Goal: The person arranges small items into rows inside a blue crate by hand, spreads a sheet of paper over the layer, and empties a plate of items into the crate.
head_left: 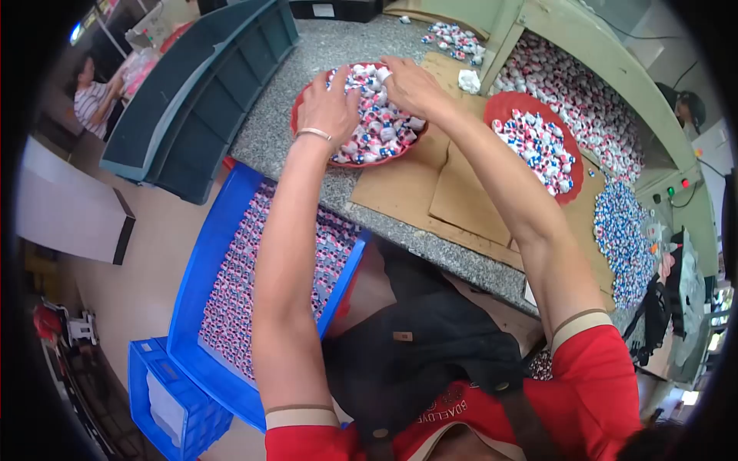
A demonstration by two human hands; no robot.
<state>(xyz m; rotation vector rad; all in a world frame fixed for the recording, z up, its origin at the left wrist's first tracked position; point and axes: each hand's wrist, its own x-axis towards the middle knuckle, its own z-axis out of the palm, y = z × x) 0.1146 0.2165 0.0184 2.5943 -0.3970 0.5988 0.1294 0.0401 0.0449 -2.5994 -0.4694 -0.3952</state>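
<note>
A red scalloped bowl [355, 164] on the worktop is heaped with small white, pink and blue pieces [377, 127]. My left hand [329, 109] rests on the heap at the bowl's left side, fingers spread. Over the far right rim reaches my right hand [415, 86], its fingers stretched out over the pieces. Something white shows at its thumb; whether it is a piece or a finger cover I cannot make out. To the right, a second red bowl [573, 146] with similar pieces stands beside the opening of a green machine.
Many pieces [569, 92] fill the green machine [607, 46]. Loose blue-white ones [621, 238] lie right, over cardboard [469, 196]. A dark green bin [207, 92] stands left; a blue crate [192, 284] of pieces sits below the granite edge. Another person [94, 100] is far left.
</note>
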